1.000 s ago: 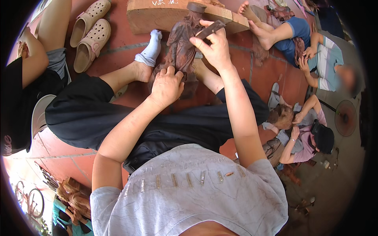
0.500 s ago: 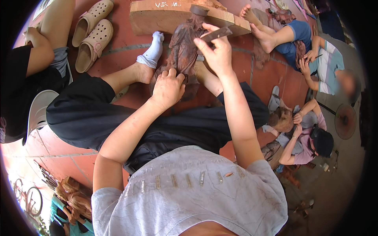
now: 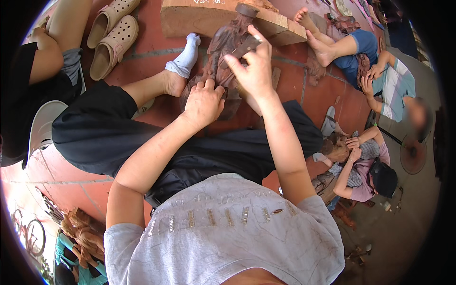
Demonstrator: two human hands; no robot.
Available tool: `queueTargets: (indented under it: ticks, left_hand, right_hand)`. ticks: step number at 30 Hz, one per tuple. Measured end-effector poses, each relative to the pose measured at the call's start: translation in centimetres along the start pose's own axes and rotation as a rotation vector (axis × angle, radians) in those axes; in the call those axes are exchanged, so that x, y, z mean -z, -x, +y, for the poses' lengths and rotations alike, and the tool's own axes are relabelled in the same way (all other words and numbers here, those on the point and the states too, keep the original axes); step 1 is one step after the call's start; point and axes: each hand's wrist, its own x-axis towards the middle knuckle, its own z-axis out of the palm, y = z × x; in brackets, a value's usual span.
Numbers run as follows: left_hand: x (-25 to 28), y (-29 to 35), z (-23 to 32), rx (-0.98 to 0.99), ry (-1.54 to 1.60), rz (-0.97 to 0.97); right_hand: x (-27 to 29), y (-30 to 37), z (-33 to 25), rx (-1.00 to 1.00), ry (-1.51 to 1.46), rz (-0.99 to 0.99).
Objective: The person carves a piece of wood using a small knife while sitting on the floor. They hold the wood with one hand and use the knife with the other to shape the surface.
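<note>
Carved figure (image 3: 221, 45) sits right of the socked foot (image 3: 184, 59), near side of the wooden block (image 3: 190, 21). Left hand (image 3: 204, 102) grips its near end, right hand (image 3: 252, 71) grasps a dark flat tool (image 3: 241, 50). We'd brace firmly, keep strokes light, fingertips clear.

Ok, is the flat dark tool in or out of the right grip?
In: the right grip pinches the flat dark tool between thumb and fingers.

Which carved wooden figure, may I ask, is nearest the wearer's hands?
The flat-hatted statue: the left hand touches its lower part; other carvings are farther off.
</note>
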Motion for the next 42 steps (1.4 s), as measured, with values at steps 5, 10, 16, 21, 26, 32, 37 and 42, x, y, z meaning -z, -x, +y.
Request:
queueTargets:
  ticks: [5,10,16,21,26,32,37,42]
  left_hand:
    - [-0.2,0.0,-0.2,-0.002,0.007,0.010]
    - [-0.1,-0.1,-0.1,0.018,-0.010,-0.019]
    - [-0.5,0.0,-0.2,-0.001,-0.002,0.014]
    - [0.1,0.0,-0.1,0.018,-0.015,-0.018]
    - [-0.1,0.0,-0.1,0.013,-0.012,-0.005]
    - [-0.2,0.0,0.1,0.015,-0.009,-0.007]
    - [-0.3,0.1,-0.1,0.010,-0.011,0.008]
    - [0.3,0.1,-0.3,0.013,0.006,-0.010]
  right_hand:
    - [0.1,-0.2,1.1,-0.068,-0.052,0.007]
    - [0.1,-0.4,-0.3,0.000,0.037,-0.011]
    - [-0.3,-0.2,0.8,-0.045,-0.044,0.039]
    - [-0.7,-0.2,0.3,-0.028,0.043,0.002]
    - [-0.4,-0.1,0.0,-0.046,0.026,0.021]
    - [-0.7,-0.5,0.2,-0.077,-0.005,0.022]
    - [-0.8,0.0,-0.2,-0.039,0.020,0.011]
    - [-0.7,-0.6,-0.2,-0.056,0.041,0.034]
